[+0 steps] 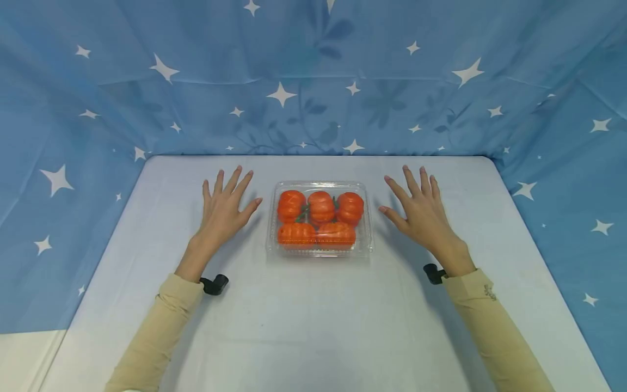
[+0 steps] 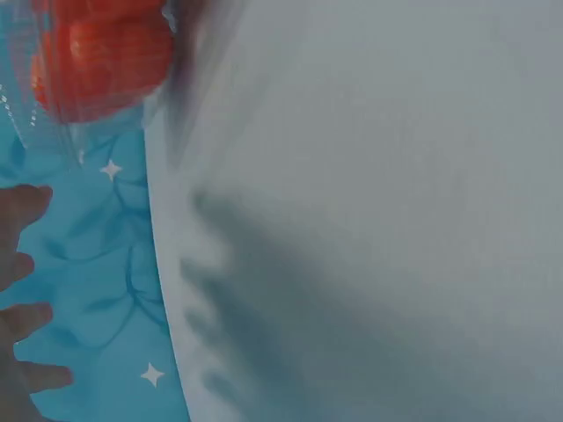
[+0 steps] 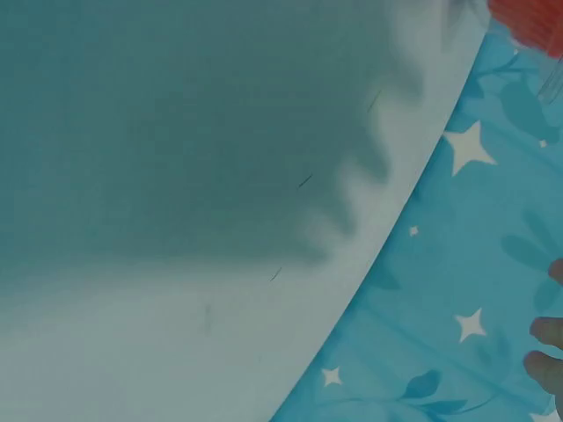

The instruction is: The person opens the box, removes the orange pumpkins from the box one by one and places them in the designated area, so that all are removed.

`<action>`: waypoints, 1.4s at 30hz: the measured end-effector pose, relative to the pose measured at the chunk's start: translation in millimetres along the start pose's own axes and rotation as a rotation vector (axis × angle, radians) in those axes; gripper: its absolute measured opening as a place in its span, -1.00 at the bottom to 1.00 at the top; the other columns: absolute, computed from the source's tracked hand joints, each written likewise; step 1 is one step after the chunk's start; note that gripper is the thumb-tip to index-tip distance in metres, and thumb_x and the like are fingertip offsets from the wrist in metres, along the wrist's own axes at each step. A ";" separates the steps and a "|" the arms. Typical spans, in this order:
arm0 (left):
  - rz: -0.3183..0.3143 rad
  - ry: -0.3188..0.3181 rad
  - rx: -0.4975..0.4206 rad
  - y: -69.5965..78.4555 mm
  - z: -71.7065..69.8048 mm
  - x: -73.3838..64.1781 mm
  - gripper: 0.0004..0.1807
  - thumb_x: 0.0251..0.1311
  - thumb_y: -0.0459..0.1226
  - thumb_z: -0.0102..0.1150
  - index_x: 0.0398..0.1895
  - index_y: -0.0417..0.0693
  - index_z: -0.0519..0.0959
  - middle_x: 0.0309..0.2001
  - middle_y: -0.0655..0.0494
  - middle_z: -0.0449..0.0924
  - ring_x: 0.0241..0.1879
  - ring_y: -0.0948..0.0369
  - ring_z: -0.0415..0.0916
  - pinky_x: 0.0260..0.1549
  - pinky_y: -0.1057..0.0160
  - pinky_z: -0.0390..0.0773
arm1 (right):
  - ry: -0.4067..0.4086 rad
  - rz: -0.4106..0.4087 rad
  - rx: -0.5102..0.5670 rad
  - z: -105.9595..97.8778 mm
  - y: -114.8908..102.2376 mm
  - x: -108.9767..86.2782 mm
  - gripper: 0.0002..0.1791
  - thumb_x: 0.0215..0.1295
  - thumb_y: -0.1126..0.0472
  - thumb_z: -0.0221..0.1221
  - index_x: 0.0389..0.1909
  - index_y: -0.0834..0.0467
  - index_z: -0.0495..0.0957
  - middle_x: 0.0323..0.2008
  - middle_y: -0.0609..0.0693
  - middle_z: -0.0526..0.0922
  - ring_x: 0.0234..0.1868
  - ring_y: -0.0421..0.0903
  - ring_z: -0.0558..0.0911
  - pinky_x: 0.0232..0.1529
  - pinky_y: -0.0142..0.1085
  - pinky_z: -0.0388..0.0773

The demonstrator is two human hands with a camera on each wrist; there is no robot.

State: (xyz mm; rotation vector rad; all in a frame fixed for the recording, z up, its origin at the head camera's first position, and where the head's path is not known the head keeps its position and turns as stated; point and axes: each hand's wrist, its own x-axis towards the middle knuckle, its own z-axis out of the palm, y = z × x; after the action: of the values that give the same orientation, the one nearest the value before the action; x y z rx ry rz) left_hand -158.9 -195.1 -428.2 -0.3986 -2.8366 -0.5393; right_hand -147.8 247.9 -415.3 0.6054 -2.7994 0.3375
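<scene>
Two hands spread on either side of a clear box of red tomatoes on a white table

The left hand point(image 1: 220, 212) and the right hand point(image 1: 423, 215) are held palm down above the table point(image 1: 303, 326), shadows falling on it. On each, the fingers are straight and fanned, pointing to the far edge, the thumb stretched out sideways towards the box point(image 1: 364, 239); neither grips anything. The forearms, in tan sleeves point(image 1: 161, 326), slant inward from the near corners. The box sits between the hands, near but touching neither, with tomatoes point(image 1: 320, 207) showing through its clear plastic
</scene>
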 end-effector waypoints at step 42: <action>-0.548 -0.393 -1.243 30.9 13.5 -30.7 -0.49 0.53 -0.30 0.00 0.46 -0.28 0.34 -0.02 0.06 0.52 -0.18 0.20 0.51 -0.26 0.35 0.65 | 0.078 -0.384 0.081 34.5 -150.4 9.0 -0.25 0.17 -0.21 0.45 0.30 0.08 0.55 0.35 0.27 0.50 0.35 0.34 0.47 0.31 0.18 0.51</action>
State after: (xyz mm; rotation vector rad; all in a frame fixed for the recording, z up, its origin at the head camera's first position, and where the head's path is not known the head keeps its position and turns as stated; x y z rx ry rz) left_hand -123.0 -168.9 -438.7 0.1549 -2.5007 -2.5422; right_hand -97.8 101.6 -419.5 1.0998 -2.5304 0.3855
